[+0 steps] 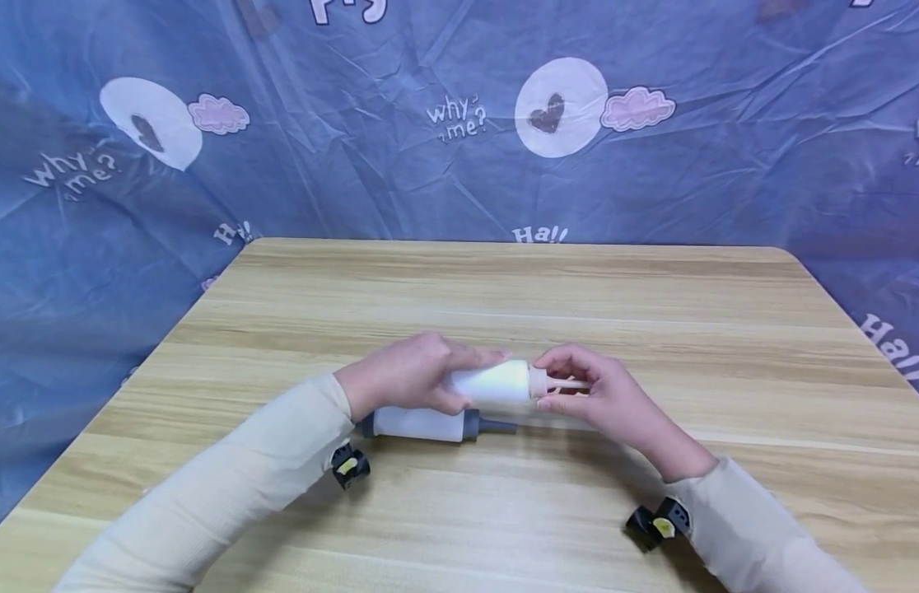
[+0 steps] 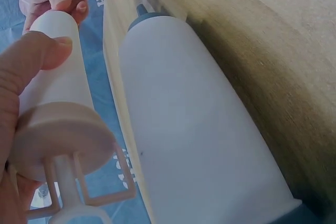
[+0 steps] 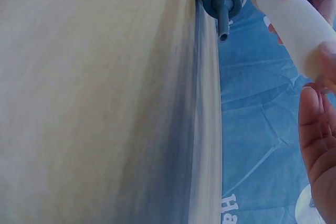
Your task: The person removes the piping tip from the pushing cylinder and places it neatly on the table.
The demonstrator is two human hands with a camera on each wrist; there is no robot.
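Note:
My left hand [image 1: 415,371] grips the barrel of a large white syringe with beige ends [image 1: 496,381], held level just above the table. At its right end my right hand [image 1: 608,403] pinches the beige cap [image 1: 538,383], from which a thin beige nozzle [image 1: 566,384] runs in between the fingers. The left wrist view shows the syringe's back end [image 2: 63,135], with side loops and a plunger. A second white syringe with dark grey ends [image 1: 421,423] lies on the table below the left hand, its grey nozzle [image 3: 223,19] pointing right.
The wood-grain table [image 1: 459,511] reaches back to a blue printed cloth [image 1: 400,148] hanging behind it. A small black camera is worn on each wrist, the left camera [image 1: 350,465] beside the grey-ended syringe and the right camera [image 1: 657,525] nearer the front.

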